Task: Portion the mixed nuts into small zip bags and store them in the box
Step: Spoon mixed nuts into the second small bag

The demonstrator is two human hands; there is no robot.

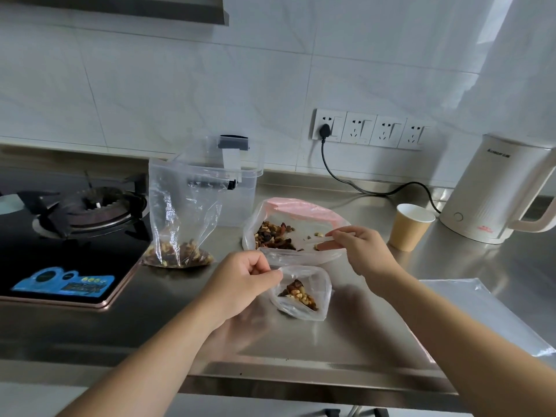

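A small zip bag [313,299] with a little pile of mixed nuts rests on the steel counter, its mouth up. My left hand [240,281] pinches the bag's left rim. My right hand [358,251] pinches the near edge of the large open bag of mixed nuts [279,233] with a pink rim, lying just behind. A taller clear bag [183,215] with nuts at its bottom stands to the left. The clear plastic box [240,188] with a black clasp sits behind it against the wall.
A gas stove [75,218] fills the left of the counter. A paper cup [412,227] and a white electric kettle [493,191] stand at the right, with the cord running to wall sockets [370,129]. Flat empty plastic bags [487,314] lie at the near right.
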